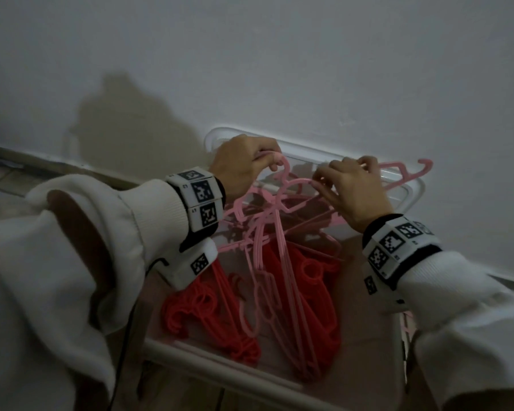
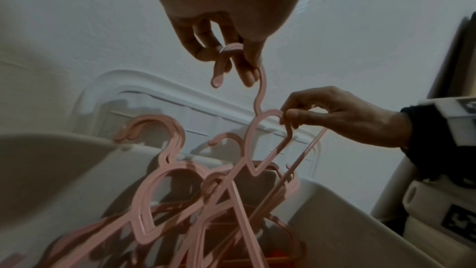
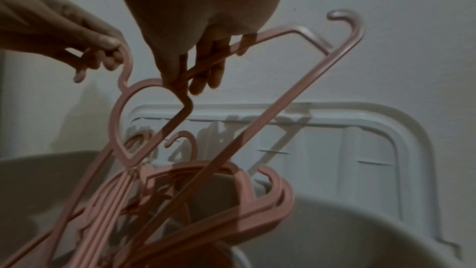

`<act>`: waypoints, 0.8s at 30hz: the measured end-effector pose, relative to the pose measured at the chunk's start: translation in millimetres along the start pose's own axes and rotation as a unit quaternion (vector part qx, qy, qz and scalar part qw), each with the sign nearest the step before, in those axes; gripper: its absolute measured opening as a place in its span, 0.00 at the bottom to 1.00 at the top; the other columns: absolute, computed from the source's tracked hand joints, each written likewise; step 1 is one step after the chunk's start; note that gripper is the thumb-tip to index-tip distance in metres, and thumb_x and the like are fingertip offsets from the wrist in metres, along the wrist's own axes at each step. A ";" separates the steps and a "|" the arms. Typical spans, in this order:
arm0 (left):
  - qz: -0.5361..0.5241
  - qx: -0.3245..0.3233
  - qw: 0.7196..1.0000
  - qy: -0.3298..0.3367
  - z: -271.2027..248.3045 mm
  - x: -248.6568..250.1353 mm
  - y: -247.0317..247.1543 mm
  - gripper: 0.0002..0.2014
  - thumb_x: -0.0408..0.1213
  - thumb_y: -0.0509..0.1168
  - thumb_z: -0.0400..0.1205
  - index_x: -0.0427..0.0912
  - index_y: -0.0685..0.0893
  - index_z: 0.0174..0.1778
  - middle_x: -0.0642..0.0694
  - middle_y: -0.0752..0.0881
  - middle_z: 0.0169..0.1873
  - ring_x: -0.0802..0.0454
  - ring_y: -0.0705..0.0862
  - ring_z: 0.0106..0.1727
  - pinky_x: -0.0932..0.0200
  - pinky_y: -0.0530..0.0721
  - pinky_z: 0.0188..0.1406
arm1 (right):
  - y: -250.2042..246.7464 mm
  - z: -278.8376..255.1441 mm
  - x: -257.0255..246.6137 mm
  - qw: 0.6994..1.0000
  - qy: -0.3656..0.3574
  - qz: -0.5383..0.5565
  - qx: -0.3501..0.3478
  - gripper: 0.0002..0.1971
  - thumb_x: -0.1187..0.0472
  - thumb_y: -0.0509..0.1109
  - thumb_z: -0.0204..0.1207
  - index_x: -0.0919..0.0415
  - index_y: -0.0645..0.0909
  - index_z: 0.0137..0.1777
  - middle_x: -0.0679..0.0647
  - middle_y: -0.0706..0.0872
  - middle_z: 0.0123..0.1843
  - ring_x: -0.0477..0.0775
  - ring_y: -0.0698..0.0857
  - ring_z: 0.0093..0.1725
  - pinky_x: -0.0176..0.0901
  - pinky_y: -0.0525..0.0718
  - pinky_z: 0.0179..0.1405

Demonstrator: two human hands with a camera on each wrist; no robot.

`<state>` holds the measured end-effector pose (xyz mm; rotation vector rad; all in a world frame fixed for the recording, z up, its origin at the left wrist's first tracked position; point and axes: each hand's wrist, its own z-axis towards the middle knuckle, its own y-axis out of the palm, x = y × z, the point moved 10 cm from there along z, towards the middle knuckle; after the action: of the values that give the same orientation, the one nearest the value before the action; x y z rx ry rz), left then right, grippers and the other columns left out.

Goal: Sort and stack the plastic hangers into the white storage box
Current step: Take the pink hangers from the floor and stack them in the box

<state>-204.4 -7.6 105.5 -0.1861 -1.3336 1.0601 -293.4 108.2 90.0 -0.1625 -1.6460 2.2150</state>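
The left hand [image 1: 244, 166] has its fingers curled round the hook of a pink hanger [image 1: 288, 185], lifted above the box; the right hand [image 1: 353, 191] pinches the same hanger at the rounded shoulder just beside the neck, with a second pink hanger [image 1: 410, 170] also running under its fingers, its hook poking out past the box's far right corner; the two hands are near each other but apart. Below them a loose tangle of pink hangers [image 1: 261, 250] leans up out of the white storage box [image 1: 208, 361], over red hangers [image 1: 318, 292] lying flat on its bottom in two heaps, left and right. The box's far rim sits close against the wall [image 1: 279, 69], so the open room lies above and toward the person; a clear lid [image 1: 217, 134] stands behind the box, against the wall. The left wrist view alone shows the hook [image 2: 226, 48] looped over the left fingers; the right wrist view alone shows the second hanger's long bar [image 3: 283, 109] slanting down into the tangle; the head view alone shows the red heaps plainly.
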 end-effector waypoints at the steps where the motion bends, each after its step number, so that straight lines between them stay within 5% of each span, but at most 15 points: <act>1: -0.011 -0.002 1.000 -0.003 0.0 0.2 0.3 0.08 0.39 0.64 0.81 0.43 0.88 0.44 0.54 0.87 0.34 0.57 0.85 0.39 0.60 0.80 0.46 | 2.7 -0.7 -2.9 1.000 -0.008 0.005 -0.006 0.16 0.47 0.57 0.77 0.56 0.81 0.45 0.53 0.86 0.40 0.59 0.82 0.43 0.51 0.60 0.49; 4: -0.031 -0.006 0.999 -0.036 2.0 -9.4 -0.4 0.06 0.40 0.67 0.79 0.43 0.88 0.44 0.50 0.87 0.35 0.49 0.86 0.41 0.54 0.83 0.47 | 10.0 -1.2 -5.5 1.000 -0.008 -0.002 -0.025 0.14 0.49 0.58 0.79 0.57 0.81 0.46 0.54 0.86 0.43 0.60 0.81 0.46 0.50 0.57 0.47; 8: 0.048 -0.082 0.989 -0.116 -5.8 -36.0 15.2 0.07 0.35 0.69 0.78 0.43 0.78 0.49 0.46 0.83 0.44 0.45 0.82 0.49 0.58 0.77 0.48 | 16.5 1.2 -10.7 0.998 -0.009 -0.035 -0.046 0.23 0.45 0.45 0.80 0.56 0.79 0.44 0.52 0.84 0.43 0.57 0.80 0.46 0.48 0.55 0.46; 11: 0.144 -0.186 0.953 -0.192 -24.5 -63.0 31.3 0.15 0.36 0.66 0.80 0.38 0.74 0.61 0.42 0.82 0.53 0.45 0.80 0.53 0.57 0.73 0.47 | 25.0 2.6 -17.1 0.996 -0.023 -0.027 -0.084 0.25 0.45 0.42 0.80 0.56 0.79 0.48 0.53 0.83 0.47 0.57 0.79 0.50 0.49 0.55 0.48; 15: 0.218 -0.287 0.916 -0.178 -52.4 -71.7 50.9 0.03 0.35 0.60 0.83 0.41 0.78 0.45 0.40 0.79 0.44 0.45 0.77 0.46 0.56 0.73 0.43 | 48.9 -3.3 -42.9 0.980 -0.080 -0.037 -0.181 0.17 0.50 0.51 0.84 0.47 0.73 0.69 0.51 0.84 0.59 0.55 0.76 0.61 0.52 0.57 0.56; 17: 0.246 -0.362 0.874 -0.209 -75.9 -81.7 63.4 0.09 0.37 0.60 0.84 0.38 0.83 0.54 0.38 0.82 0.50 0.42 0.81 0.53 0.56 0.76 0.43 | 51.1 -4.0 -50.6 0.976 -0.097 -0.050 -0.187 0.18 0.52 0.50 0.86 0.43 0.68 0.73 0.50 0.84 0.60 0.54 0.77 0.62 0.51 0.56 0.57; 19: 0.279 -0.416 0.838 -0.218 -90.8 -91.7 74.5 0.14 0.38 0.60 0.84 0.32 0.83 0.58 0.38 0.83 0.52 0.42 0.81 0.56 0.56 0.78 0.47 | 49.2 -0.8 -49.6 0.980 -0.096 -0.039 -0.168 0.17 0.54 0.50 0.86 0.45 0.69 0.72 0.52 0.86 0.58 0.55 0.79 0.60 0.51 0.54 0.57; 22: 0.264 -0.408 0.845 -0.225 -95.7 -94.0 81.6 0.12 0.40 0.61 0.81 0.35 0.84 0.50 0.41 0.81 0.45 0.43 0.80 0.49 0.54 0.76 0.49 | 35.0 5.1 -44.1 0.990 -0.089 -0.051 -0.094 0.14 0.53 0.53 0.84 0.50 0.79 0.60 0.55 0.89 0.48 0.57 0.82 0.53 0.53 0.53 0.55; 24: 0.251 -0.429 0.836 -0.231 -101.9 -93.1 91.0 0.14 0.40 0.59 0.83 0.34 0.83 0.55 0.37 0.84 0.53 0.43 0.81 0.52 0.54 0.77 0.51 | 23.6 7.4 -33.9 0.996 -0.061 -0.045 -0.046 0.21 0.50 0.48 0.81 0.55 0.82 0.51 0.56 0.89 0.39 0.58 0.84 0.44 0.53 0.54 0.52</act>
<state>-153.0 21.5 -49.0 -1.0555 -2.2304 0.8727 -269.8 83.5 65.7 0.0244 -1.7841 2.1214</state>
